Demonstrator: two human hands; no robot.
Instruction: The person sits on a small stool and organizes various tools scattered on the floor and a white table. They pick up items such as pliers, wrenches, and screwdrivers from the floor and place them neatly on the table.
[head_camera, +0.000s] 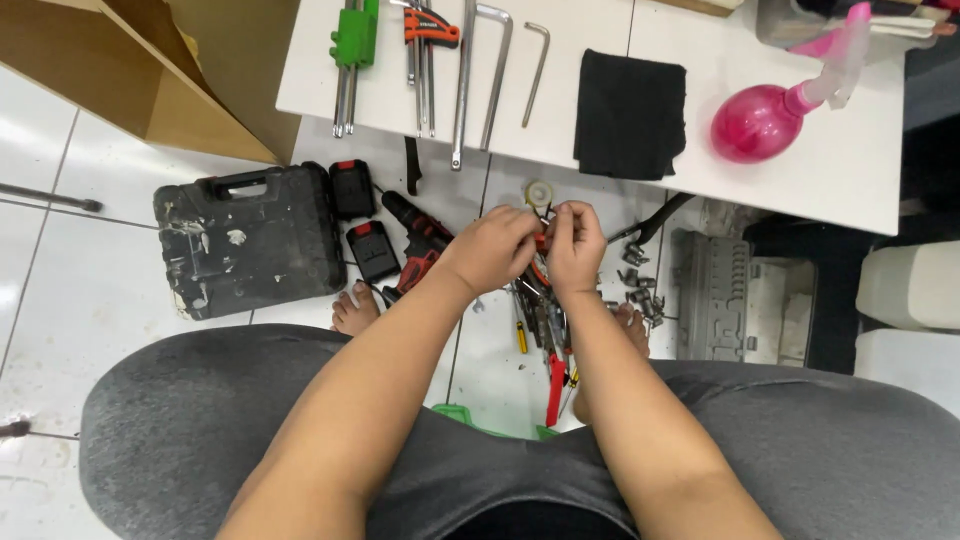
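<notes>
— Hands first. What do we see them doing?

— We see the left hand (495, 248) and the right hand (575, 245) close together, touching, held up over the floor (90, 210). Both have their fingers pressed together on a small red part (541, 241). It sits right between the two hands, and most of it is hidden, so we cannot tell what it is.

— What lies under the hands?

— We see a heap of hand tools (545, 325) on the floor, between two bare feet. One has red handles. Just to the left of the heap lies a red and black drill (420, 240), with two battery packs (362, 220) beside it, and then a black tool case (250, 240), shut and scuffed.

— And higher up?

— We see a white counter (800, 170). On it lie long hex keys (495, 70), a green key holder (354, 38), a black cloth (629, 112) and a pink spray bottle (770, 115). Small metal sockets (637, 285) lie on the floor near the right hand.
</notes>
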